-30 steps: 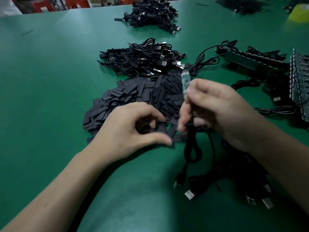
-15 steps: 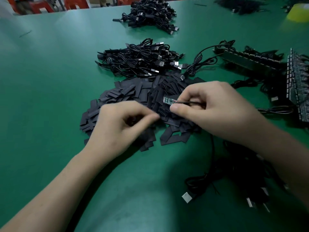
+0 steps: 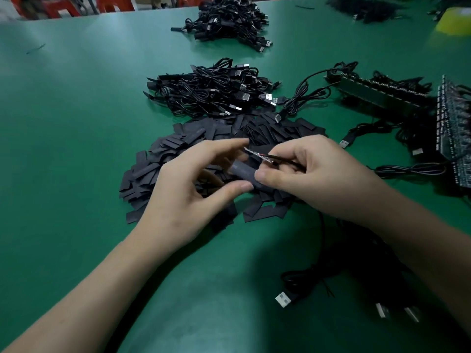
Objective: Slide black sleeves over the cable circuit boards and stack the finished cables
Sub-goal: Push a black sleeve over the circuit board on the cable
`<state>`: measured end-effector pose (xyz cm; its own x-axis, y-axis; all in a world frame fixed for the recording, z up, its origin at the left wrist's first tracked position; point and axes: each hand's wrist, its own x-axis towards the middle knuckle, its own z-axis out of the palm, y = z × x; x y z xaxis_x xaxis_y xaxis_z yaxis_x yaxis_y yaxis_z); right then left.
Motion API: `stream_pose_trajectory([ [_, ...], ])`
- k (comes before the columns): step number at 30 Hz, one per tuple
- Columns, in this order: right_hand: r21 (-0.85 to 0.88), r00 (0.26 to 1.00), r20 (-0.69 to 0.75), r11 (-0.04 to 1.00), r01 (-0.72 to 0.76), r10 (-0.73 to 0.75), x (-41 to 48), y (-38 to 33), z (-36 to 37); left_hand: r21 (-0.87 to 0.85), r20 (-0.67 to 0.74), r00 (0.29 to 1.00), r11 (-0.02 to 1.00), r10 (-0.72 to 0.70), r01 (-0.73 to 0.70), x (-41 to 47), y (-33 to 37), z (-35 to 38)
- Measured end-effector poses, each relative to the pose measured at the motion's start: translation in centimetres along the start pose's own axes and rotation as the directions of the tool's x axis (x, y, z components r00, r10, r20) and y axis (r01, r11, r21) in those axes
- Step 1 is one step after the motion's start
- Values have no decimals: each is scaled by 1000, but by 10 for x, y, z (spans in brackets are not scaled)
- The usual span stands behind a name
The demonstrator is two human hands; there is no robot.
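Observation:
My left hand (image 3: 188, 192) hovers over the pile of flat black sleeves (image 3: 175, 149), its thumb and fingers holding one blurred black sleeve (image 3: 242, 171). My right hand (image 3: 316, 177) pinches a black cable just behind its small circuit board (image 3: 254, 152), which points left, slightly above the sleeve and outside it. The right thumb touches the sleeve's right end. A stack of black cables with USB plugs (image 3: 206, 90) lies behind the sleeve pile.
Another cable heap (image 3: 229, 19) sits farther back. Loose cables with USB plugs (image 3: 283, 299) lie under my right forearm. Panels of circuit boards (image 3: 382, 95) with cables stand at the right. A yellow object (image 3: 456, 20) is at the far right corner.
My left hand has lifted one sleeve off the pile and its fingers have spread. My right hand has turned the board leftward and brought it down next to the sleeve.

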<state>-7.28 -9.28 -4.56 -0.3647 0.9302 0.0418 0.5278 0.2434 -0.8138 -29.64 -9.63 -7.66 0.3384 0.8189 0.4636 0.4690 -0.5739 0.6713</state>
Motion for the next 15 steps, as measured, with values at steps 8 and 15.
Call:
stream_pose_trajectory([
  [8, 82, 998, 65, 997, -14, 8, -3, 5, 1, -94, -31, 996, 992, -82, 78, -1, 4, 4],
  [15, 169, 1000, 0, 986, 14, -14, -5, 12, 0, -118, -57, 992, 988, -109, 102, -4, 4, 3],
])
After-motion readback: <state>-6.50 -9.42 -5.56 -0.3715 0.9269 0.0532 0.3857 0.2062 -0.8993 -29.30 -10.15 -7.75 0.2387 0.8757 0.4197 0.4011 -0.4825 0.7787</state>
